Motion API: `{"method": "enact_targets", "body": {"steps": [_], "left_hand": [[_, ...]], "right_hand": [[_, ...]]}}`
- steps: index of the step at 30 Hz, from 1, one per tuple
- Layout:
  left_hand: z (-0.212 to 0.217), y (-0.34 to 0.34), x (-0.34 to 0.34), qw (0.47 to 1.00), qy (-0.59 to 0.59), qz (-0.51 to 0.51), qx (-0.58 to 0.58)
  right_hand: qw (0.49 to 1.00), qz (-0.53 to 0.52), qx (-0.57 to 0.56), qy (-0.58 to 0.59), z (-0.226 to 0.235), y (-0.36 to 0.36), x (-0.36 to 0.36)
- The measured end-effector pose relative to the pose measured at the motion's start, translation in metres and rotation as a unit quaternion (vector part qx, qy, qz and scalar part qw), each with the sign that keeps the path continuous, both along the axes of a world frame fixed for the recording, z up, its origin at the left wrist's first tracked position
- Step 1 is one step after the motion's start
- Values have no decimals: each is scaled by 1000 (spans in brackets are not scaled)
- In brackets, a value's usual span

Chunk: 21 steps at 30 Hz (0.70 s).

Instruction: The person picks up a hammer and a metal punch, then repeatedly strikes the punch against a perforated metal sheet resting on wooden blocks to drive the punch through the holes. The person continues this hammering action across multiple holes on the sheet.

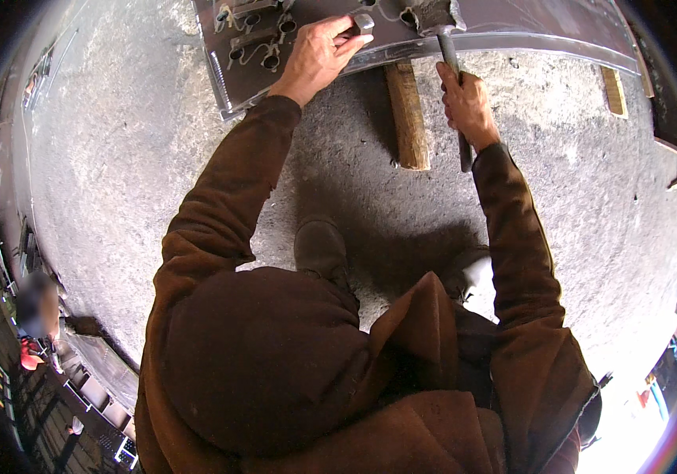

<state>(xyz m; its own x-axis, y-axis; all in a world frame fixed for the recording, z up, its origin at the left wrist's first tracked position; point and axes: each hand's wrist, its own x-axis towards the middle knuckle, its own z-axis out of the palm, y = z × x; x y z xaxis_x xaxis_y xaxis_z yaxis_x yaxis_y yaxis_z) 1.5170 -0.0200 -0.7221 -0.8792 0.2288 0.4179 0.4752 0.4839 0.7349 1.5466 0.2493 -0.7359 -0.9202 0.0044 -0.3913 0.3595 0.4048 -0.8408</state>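
At the top, my left hand (314,59) is closed round a short grey metal piece with a blunt, flat-sided end (363,24); its fingers hide the rest. It is over a dark metal plate (528,17). To the right, my right hand (469,107) grips the handle of a hammer (450,54). The hammer's head is at the plate's front edge, partly cut off by the picture's top. Several small metal fittings with round openings (255,35) sit on the plate left of my left hand.
A wooden beam (409,118) juts out from under the plate between my hands. Another wood piece (613,91) shows at the right. My boots (320,246) stand on rough concrete floor (117,158). A blurred person (38,308) is at the far left, near metal frames.
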Motion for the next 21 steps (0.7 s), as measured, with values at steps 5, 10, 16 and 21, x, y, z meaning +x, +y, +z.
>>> {"method": "enact_targets", "body": {"steps": [5,10,16,21], "left_hand": [[-7,-1,0,1000,2,7,16],[-15,-1,-2,999,10,39,-11],[-27,3,-6,999,29,39,18],[-27,3,-6,998,21,37,35]], "right_hand": [[981,68,80,160,27,-12,28],[965,119,94,214,63,-34,42],[983,53,31,173,139,-48,44],[854,50,116,505,275,-58,63]]}}
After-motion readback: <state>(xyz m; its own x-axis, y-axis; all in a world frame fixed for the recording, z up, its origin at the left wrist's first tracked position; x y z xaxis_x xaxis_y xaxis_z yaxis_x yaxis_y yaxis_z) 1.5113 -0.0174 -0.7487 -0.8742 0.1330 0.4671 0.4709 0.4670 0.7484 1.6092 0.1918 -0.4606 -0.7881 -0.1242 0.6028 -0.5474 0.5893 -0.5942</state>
